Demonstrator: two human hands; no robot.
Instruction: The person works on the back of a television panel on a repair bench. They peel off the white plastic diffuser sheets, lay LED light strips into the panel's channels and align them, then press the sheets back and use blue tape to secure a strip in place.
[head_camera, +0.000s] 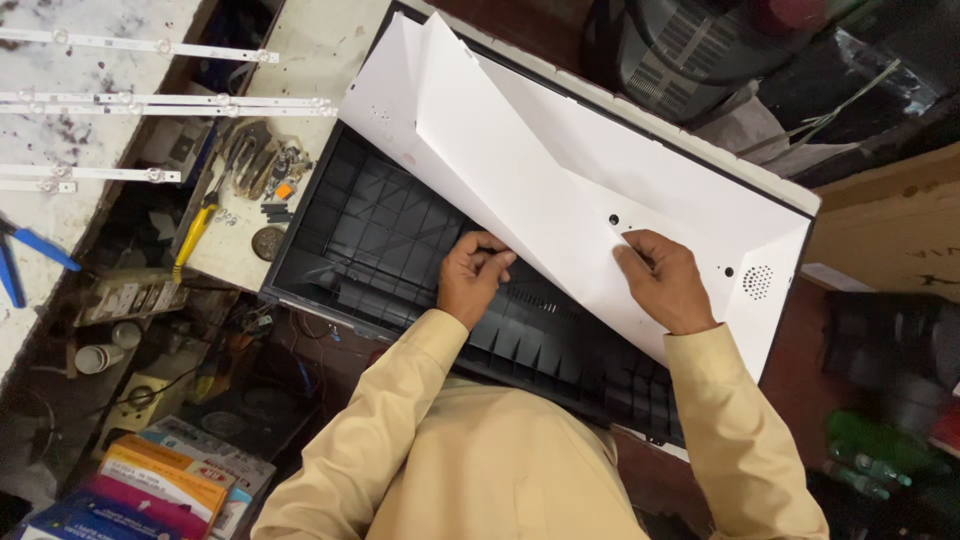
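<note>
A long black ribbed plastic back shell lies open-side up on the pale, stained counter. A large white folded reflector sheet rests partly lifted over its right half. The left hand pinches the sheet's lower edge with curled fingers. The right hand presses flat on the sheet, fingers spread. Thin white light strips lie at far left.

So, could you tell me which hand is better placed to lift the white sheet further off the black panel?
Probably the left hand: it grips the lower edge of the white sheet right above the exposed black panel. The right hand rests flat on top of the sheet.
</note>
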